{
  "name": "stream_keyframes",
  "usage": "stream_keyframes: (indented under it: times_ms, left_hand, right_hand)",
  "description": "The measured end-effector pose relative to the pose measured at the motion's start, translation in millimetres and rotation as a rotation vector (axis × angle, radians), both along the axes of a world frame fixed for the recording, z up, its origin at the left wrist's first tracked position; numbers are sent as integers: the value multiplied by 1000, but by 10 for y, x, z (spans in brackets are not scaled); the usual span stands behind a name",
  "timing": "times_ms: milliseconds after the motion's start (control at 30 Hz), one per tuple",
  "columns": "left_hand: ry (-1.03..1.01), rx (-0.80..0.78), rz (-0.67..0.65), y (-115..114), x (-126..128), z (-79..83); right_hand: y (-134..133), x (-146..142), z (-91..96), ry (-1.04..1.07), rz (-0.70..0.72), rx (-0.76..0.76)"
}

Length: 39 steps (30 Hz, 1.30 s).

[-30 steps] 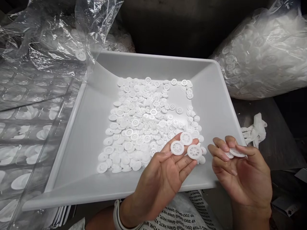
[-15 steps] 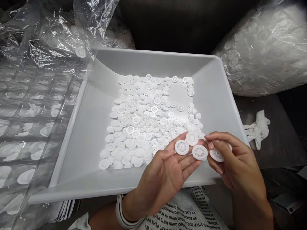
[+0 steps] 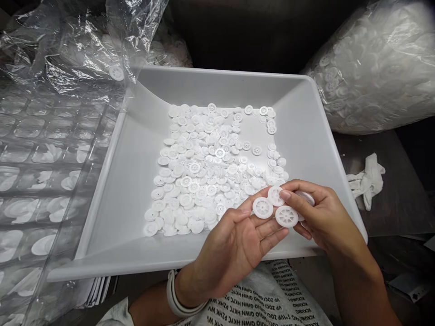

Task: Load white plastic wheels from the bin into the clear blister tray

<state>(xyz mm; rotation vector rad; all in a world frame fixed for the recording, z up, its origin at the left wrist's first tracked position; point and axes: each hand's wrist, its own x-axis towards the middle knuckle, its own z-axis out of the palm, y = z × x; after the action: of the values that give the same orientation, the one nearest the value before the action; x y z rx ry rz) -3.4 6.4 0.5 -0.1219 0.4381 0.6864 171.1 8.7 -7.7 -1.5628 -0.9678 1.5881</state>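
Three white spoked discs lie flat across the fingers of the left hand, which is held palm up and open, its fingers slightly spread and gently curled. One disc sits near the base of the fingers, one toward the fingertips, and the third at the far edge of the hand. The right hand is narrowly closed just beside them, pinching a fourth disc that is partly hidden behind its fingers. Its forefinger touches or almost touches the far disc on the left hand. Both hands are above the near right part of a white plastic tray, where a loose single layer of similar discs covers much of the floor, some overlapping. A white band circles the left wrist. Beyond the tray's right side, a clear bag of discs sits behind a crumpled white cloth on a dark table. Clear plastic sheeting spreads along the tray's left side.
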Motion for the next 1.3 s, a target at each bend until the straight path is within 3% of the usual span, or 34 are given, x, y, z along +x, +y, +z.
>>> stream_keyframes:
  times_ms: [433,633,833,1067,1300]
  left_hand:
    - [32,37,-29,-2,0,-31]
    - [38,55,-29,23,6,-25]
    - [84,40,76,13,1,-14]
    - [113,52,157,24,3,7]
    - [268,15,263,65,36,49]
  right_hand:
    - [-9,27,-2,37,96,-22]
    - [-36,34,19,155,-74,30]
    - [-98,-10,55,395,-321,120]
    - [-237,-125,97,579,-330,155]
    - [-314,-239,92,628,-325,145]
